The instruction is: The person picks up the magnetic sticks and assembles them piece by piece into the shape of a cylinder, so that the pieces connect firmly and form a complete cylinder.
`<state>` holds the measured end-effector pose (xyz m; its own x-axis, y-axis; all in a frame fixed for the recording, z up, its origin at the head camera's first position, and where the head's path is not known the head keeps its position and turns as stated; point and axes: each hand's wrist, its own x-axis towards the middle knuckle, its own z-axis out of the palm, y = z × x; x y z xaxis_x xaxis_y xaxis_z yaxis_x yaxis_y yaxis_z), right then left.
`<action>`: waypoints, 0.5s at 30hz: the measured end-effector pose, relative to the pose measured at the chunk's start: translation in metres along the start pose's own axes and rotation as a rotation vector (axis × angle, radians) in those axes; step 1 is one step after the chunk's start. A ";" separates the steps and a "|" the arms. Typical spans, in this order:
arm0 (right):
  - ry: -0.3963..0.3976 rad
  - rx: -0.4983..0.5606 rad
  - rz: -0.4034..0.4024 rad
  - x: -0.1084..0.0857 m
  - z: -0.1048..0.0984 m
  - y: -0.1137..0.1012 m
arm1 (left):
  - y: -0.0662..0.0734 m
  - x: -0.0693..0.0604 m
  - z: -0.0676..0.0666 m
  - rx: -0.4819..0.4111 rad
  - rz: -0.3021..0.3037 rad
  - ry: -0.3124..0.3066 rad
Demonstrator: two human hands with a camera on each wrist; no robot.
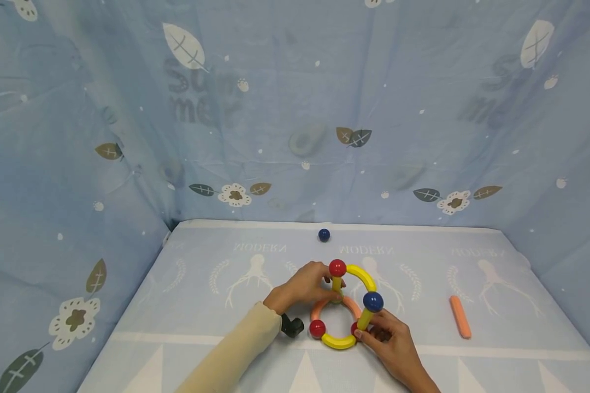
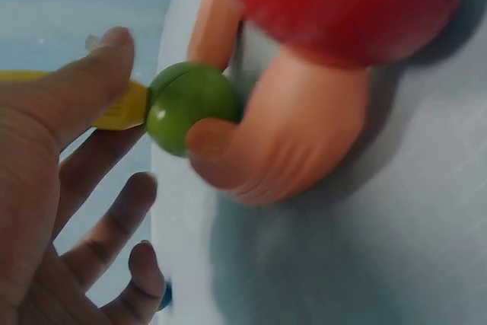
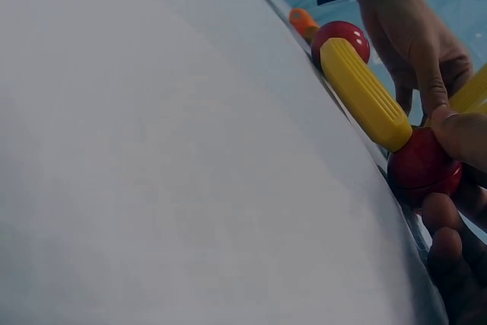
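Note:
A ring of curved orange and yellow rods joined by balls lies on the table, with a yellow curved rod [image 1: 363, 277] raised above it between a red ball [image 1: 337, 267] and a blue ball [image 1: 373, 302]. My left hand [image 1: 308, 285] pinches the upright yellow stick [image 2: 125, 108] just above the green ball [image 2: 190, 104] between thumb and finger. At the ring's near right, my right hand [image 1: 392, 344] holds a red ball [image 3: 422, 164] at the foot of the other yellow stick [image 1: 365, 319]. Another red ball [image 1: 317, 328] sits at the ring's left.
A loose blue ball [image 1: 324, 235] lies near the table's back edge. To the right lies an orange stick [image 1: 460, 317]. Patterned blue cloth [image 1: 295, 109] hangs behind the table and at both sides. The left wrist carries a black camera [image 1: 292, 326].

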<state>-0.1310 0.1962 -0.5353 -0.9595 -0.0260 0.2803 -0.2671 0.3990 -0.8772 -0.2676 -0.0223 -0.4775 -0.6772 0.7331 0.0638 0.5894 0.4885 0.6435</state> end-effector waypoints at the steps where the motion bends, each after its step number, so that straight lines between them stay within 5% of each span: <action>1: 0.002 -0.002 0.004 0.000 0.000 0.000 | 0.000 0.000 0.001 -0.006 -0.004 0.010; 9: -0.022 -0.034 0.040 0.001 -0.003 -0.001 | -0.001 -0.001 0.006 0.018 -0.029 0.061; 15: -0.149 -0.095 0.000 0.004 -0.026 -0.004 | 0.000 -0.002 0.006 0.068 -0.036 0.077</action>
<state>-0.1311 0.2183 -0.5209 -0.9640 -0.1590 0.2131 -0.2642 0.4833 -0.8346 -0.2635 -0.0204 -0.4824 -0.7284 0.6776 0.1018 0.5913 0.5466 0.5929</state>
